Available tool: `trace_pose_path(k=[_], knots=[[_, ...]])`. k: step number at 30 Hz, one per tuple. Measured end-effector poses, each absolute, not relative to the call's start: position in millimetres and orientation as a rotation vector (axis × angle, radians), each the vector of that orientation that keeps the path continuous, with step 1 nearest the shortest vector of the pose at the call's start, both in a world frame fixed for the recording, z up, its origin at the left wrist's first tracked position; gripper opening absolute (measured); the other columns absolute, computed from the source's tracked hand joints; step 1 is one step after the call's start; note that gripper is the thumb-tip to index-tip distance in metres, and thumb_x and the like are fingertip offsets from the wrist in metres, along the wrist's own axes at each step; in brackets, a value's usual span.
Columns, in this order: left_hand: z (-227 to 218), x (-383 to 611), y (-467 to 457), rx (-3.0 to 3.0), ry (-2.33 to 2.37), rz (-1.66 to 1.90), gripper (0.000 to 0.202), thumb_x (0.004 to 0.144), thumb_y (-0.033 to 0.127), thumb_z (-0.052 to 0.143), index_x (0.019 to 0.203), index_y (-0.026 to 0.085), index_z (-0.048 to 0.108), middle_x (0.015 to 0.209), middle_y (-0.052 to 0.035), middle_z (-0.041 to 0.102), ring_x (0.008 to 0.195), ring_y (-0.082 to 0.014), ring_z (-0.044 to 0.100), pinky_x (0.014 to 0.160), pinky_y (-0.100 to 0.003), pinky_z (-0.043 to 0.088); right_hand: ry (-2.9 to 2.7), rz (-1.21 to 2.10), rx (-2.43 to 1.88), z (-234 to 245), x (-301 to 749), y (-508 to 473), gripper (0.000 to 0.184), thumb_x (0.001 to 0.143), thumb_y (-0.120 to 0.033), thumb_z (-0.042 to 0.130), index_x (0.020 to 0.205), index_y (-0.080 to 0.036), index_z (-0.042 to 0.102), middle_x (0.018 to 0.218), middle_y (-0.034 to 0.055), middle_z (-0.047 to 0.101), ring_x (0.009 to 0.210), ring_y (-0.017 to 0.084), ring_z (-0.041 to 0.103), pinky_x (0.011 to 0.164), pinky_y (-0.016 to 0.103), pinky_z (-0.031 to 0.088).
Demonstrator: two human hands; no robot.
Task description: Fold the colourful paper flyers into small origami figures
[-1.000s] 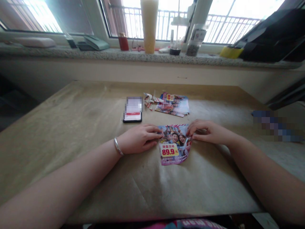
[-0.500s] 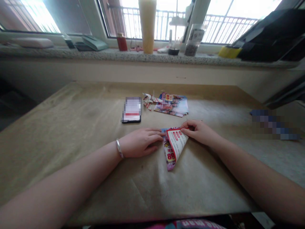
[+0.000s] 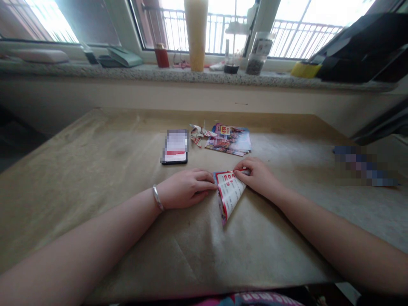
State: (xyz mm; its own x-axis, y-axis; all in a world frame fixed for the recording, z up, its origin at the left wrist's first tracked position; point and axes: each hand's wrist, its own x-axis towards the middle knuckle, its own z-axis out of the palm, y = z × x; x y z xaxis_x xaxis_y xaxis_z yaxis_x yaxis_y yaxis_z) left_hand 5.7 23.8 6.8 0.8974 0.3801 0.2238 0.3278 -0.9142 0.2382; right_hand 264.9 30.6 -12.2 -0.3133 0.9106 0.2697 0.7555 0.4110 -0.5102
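Observation:
A small colourful flyer [image 3: 228,193] lies on the tan table [image 3: 95,170], folded over into a triangle with its white printed back upward. My left hand [image 3: 185,189], with a silver bracelet on the wrist, presses fingertips on the flyer's left corner, fingers together. My right hand [image 3: 256,176] pinches the folded corner at the flyer's top right edge.
A phone [image 3: 174,148] lies just beyond my left hand. Paper scraps [image 3: 199,132] and a stack of flyers [image 3: 229,140] sit behind. The windowsill [image 3: 159,74] holds a tall yellow cylinder [image 3: 195,32], a red jar [image 3: 161,57] and other items. A blurred object [image 3: 365,166] lies at right.
The flat flyer has been folded over from right to left into a triangle. My right hand carried the corner across and moved left; my left hand stayed in place.

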Motion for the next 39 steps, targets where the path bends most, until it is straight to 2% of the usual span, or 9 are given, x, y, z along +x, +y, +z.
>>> trace_pose_path(k=[17, 21, 25, 32, 39], knots=[[6.7, 6.5, 23.7, 2.817, 0.64, 0.438, 0.028, 0.089, 0.015, 0.045, 0.11, 0.018, 0.063, 0.115, -0.0077, 0.065, 0.105, -0.0184, 0.062, 0.092, -0.032, 0.05, -2.169, 0.269, -1.439, -13.0, 256.8, 31.4, 0.011, 0.079, -0.025, 0.057, 0.073, -0.02, 0.066, 0.081, 0.0055, 0.066, 0.081, 0.02, 0.058, 0.075, 0.032, 0.043], [6.7, 6.0, 23.7, 2.815, 0.692, 0.466, 0.025, 0.091, 0.018, 0.043, 0.107, 0.015, 0.062, 0.108, -0.009, 0.068, 0.095, -0.0186, 0.066, 0.082, -0.03, 0.053, -2.18, 0.265, -1.44, -12.9, 255.9, 30.2, 0.011, 0.078, -0.025, 0.057, 0.073, -0.02, 0.065, 0.082, 0.0057, 0.065, 0.082, 0.02, 0.058, 0.076, 0.032, 0.044], [4.6, 4.0, 24.7, 2.862, 0.631, 0.499, 0.03, 0.094, 0.021, 0.042, 0.117, 0.02, 0.061, 0.11, -0.009, 0.067, 0.095, -0.0172, 0.066, 0.08, -0.028, 0.053, -2.187, 0.278, -1.455, -10.8, 252.5, 27.1, 0.012, 0.079, -0.025, 0.056, 0.075, -0.02, 0.066, 0.083, 0.006, 0.065, 0.083, 0.02, 0.058, 0.076, 0.032, 0.044], [3.8, 5.5, 24.2, 2.98, 0.592, 0.485, 0.028, 0.093, 0.022, 0.044, 0.109, 0.021, 0.067, 0.101, -0.0091, 0.065, 0.089, -0.0169, 0.062, 0.079, -0.03, 0.052, -2.195, 0.281, -1.452, -9.2, 249.4, 23.4, 0.011, 0.08, -0.025, 0.055, 0.076, -0.02, 0.065, 0.084, 0.0056, 0.065, 0.083, 0.02, 0.058, 0.076, 0.032, 0.044], [3.8, 4.7, 24.5, 2.964, 0.648, 0.509, 0.028, 0.091, 0.02, 0.047, 0.11, 0.024, 0.067, 0.104, -0.0071, 0.065, 0.093, -0.0165, 0.061, 0.083, -0.03, 0.051, -2.192, 0.274, -1.442, -9.9, 248.4, 23.8, 0.008, 0.08, -0.025, 0.056, 0.079, -0.021, 0.063, 0.082, 0.005, 0.063, 0.081, 0.02, 0.057, 0.073, 0.031, 0.044]])
